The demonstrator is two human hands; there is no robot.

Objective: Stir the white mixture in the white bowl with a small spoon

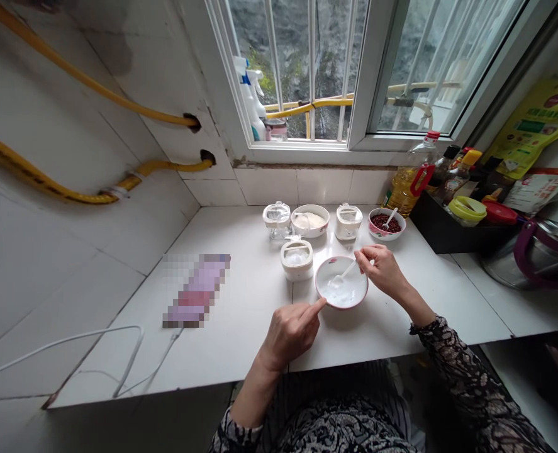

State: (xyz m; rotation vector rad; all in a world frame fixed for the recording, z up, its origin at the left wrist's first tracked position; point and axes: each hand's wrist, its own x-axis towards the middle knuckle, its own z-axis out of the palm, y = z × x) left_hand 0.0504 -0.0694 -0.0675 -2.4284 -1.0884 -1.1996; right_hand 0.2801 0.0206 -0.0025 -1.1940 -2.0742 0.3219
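A white bowl (343,301) with a pink rim stands near the counter's front edge, with some whitish contents at its bottom. My right hand (381,269) is closed on the handle of a small white spoon (340,280), whose head dips into the bowl. At the bowl's near left rim is my left hand (294,333), its index finger stretched onto the rim and the other fingers curled; the thumb is mostly hidden. Just behind and left of the bowl, an open square jar (297,270) contains a white substance.
Behind stand two lidded jars (277,217), a bowl of pale grains or powder (311,221) and a bowl of dark red beans (387,225) with a spoon. Oil (408,182), a black condiment box (441,233) and a metal pot (509,258) line the right. A blurred phone-like object (197,290) lies left, cabled.
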